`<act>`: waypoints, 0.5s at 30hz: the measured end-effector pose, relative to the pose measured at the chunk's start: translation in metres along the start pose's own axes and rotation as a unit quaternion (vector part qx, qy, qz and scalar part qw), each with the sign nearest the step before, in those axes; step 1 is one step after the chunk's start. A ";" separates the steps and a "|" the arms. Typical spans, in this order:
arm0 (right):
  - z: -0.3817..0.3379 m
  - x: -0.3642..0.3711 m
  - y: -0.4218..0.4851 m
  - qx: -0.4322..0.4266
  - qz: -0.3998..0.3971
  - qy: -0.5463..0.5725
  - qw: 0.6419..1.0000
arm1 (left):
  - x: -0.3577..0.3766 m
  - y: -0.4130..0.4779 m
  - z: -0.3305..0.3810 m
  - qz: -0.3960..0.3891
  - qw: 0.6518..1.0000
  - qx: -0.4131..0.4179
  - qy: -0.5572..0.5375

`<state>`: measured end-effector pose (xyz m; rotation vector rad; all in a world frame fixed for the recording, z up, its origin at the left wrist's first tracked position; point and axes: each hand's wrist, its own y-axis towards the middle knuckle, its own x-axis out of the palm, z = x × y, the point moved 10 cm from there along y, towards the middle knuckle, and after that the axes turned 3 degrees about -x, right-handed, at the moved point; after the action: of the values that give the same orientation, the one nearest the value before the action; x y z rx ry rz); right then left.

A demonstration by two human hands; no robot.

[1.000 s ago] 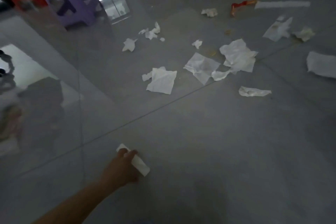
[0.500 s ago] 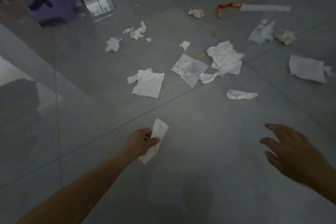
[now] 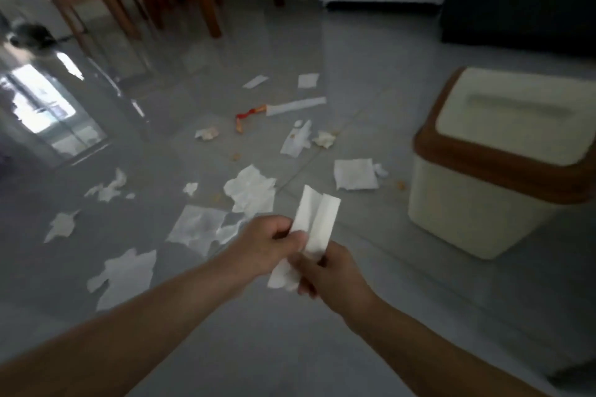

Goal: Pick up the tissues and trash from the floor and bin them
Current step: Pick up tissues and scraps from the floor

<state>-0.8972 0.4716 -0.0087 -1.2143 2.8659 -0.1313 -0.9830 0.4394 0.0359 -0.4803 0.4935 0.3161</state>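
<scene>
Your left hand (image 3: 267, 243) and right hand (image 3: 325, 271) both have a closed grip on one folded tissue (image 3: 314, 226), held up in front of you. The bin (image 3: 503, 167), lid shut, stands near on your right. Little looks done: many tissues lie on the floor (image 3: 322, 348), such as the crumpled sheet (image 3: 250, 188), plus a red wrapper (image 3: 246, 118).

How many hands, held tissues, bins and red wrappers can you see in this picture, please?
hands: 2, left hand and right hand
held tissue: 1
bin: 1
red wrapper: 1
total: 5
</scene>
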 end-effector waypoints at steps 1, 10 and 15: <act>-0.014 -0.025 0.003 -0.025 0.041 0.004 0.999 | 0.005 0.004 0.021 0.005 1.000 0.008 -0.020; -0.121 -0.237 -0.026 -0.208 0.361 -0.182 0.891 | 0.051 0.044 0.077 0.052 0.997 -0.026 -0.060; -0.150 -0.290 -0.029 -0.205 0.422 -0.448 0.761 | 0.064 0.091 0.096 0.069 0.992 -0.027 -0.107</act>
<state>-0.6837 0.6699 0.1405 0.1800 2.2366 0.8687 -0.9302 0.5763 0.0436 -0.4592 0.3111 0.5086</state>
